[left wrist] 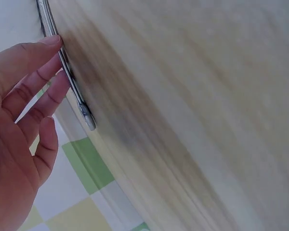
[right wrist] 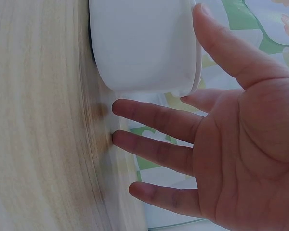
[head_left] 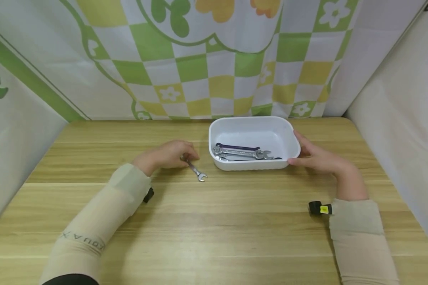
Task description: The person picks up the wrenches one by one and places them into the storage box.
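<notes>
My left hand (head_left: 172,154) pinches a small silver open-end wrench (head_left: 199,174) between thumb and fingers, left of the bin. In the left wrist view the wrench (left wrist: 72,77) is seen edge-on, low over the table, with the thumb on one side and fingertips on the other. My right hand (head_left: 317,157) is at the right end of a white plastic bin (head_left: 232,165), the thumb at its rim. In the right wrist view the other fingers (right wrist: 156,118) extend nearly straight beside the bin wall. Several wrenches (head_left: 239,152), silver and dark, lie inside the bin along its front.
The wood-grain table (head_left: 228,229) stretches toward me. A checkered green, yellow and white curtain (head_left: 221,87) hangs right behind the bin. White fabric walls (head_left: 399,103) stand at both sides. Small black cameras (head_left: 315,208) sit at my wrists.
</notes>
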Available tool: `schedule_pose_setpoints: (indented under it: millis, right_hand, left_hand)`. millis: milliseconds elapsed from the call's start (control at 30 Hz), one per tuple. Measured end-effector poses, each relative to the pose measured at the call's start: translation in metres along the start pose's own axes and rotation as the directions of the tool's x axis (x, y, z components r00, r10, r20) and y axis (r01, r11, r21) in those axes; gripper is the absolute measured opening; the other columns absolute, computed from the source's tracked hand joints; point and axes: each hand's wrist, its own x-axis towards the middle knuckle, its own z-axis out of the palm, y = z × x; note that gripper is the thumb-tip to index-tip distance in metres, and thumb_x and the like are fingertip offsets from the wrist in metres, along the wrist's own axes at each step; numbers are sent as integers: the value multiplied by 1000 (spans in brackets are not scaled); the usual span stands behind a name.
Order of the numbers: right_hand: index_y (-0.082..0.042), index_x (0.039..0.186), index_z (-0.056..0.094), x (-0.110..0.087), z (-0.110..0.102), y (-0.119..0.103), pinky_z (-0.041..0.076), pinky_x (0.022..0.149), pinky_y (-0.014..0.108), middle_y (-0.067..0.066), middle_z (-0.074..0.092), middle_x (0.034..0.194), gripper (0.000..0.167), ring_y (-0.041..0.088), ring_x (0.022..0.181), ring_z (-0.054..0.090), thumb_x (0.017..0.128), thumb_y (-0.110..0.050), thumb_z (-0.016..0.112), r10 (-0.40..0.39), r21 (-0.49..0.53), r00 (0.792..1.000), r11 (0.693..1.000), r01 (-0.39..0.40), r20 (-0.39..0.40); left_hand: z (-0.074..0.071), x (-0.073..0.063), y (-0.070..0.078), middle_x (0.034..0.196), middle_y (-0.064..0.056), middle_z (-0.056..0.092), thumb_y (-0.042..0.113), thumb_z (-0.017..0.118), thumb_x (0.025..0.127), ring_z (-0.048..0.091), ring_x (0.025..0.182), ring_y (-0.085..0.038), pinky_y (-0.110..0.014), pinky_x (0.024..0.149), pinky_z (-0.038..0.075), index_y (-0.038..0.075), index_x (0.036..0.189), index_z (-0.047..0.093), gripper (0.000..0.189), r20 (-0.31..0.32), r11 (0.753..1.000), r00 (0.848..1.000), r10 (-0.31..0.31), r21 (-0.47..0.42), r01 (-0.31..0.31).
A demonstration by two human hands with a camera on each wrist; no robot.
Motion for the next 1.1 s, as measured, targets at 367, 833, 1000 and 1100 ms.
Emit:
schedule_pose_setpoints:
  millis: [367, 833, 1000, 1100]
  right_hand:
    - [-22, 159, -10, 0, -2, 0, 28, 112, 64, 25, 25, 158, 99, 45, 129, 51, 96, -25, 66, -19, -18, 1000, 1000, 19, 3]
    - [-25, 159, -10, 2, -1, 0, 26, 112, 66, 21, 11, 164, 99, 46, 133, 46, 96, -24, 66, -34, -7, 999, 999, 34, 11]
    - [-26, 159, -10, 3, -1, 2, 27, 112, 65, 20, 11, 164, 99, 45, 131, 48, 96, -22, 66, -43, 2, 999, 999, 42, 13]
    - [-27, 159, -11, 3, -1, 3, 26, 112, 66, 18, 5, 166, 100, 46, 132, 47, 96, -22, 66, -37, 10, 999, 999, 36, 14]
  left_hand:
    - [2, -1, 4, 83, -1, 65, 1, 74, 82, 59, 78, -15, -33, 75, 50, 9, 89, 72, 10, 5, 999, 1000, -14, 42, 14]
    - [2, 1, 5, 84, 1, 65, 0, 71, 81, 58, 77, -14, -31, 75, 50, 11, 85, 74, 11, 12, 999, 999, -44, 31, 44]
    - [4, 3, 8, 81, 2, 62, 2, 70, 76, 54, 74, -12, -29, 72, 48, 13, 81, 71, 12, 41, 996, 998, -51, 77, 48]
    - [4, 3, 13, 80, 1, 61, 2, 70, 72, 53, 73, -13, -29, 69, 47, 12, 81, 68, 13, 72, 994, 994, -85, 82, 79]
